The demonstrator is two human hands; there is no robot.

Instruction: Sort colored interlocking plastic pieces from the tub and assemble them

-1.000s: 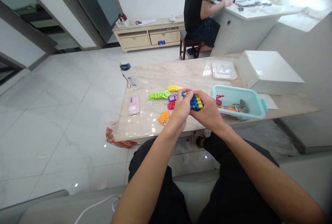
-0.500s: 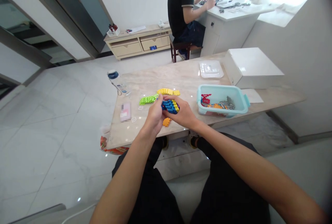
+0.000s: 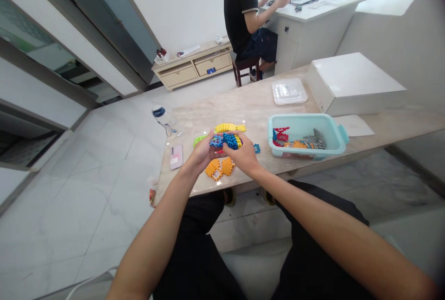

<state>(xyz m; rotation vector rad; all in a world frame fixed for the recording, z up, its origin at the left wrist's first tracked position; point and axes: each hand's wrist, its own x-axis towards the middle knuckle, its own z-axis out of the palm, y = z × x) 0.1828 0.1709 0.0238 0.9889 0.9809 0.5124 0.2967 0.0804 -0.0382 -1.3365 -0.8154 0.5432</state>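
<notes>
Left hand (image 3: 201, 156) and right hand (image 3: 243, 154), fingers curled and pressed together, grip a blue-and-yellow interlocking plastic block assembly (image 3: 225, 141) above a marble tabletop (image 3: 243, 110), just over orange block pieces (image 3: 217, 169), near a teal plastic bin (image 3: 306, 117).

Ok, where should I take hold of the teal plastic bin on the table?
On the teal bin, take the tab on its right end, coming from the right: it juts out from the wall, an easy edge to hook. The left side looks worse, with a loose blue block close by.
</notes>
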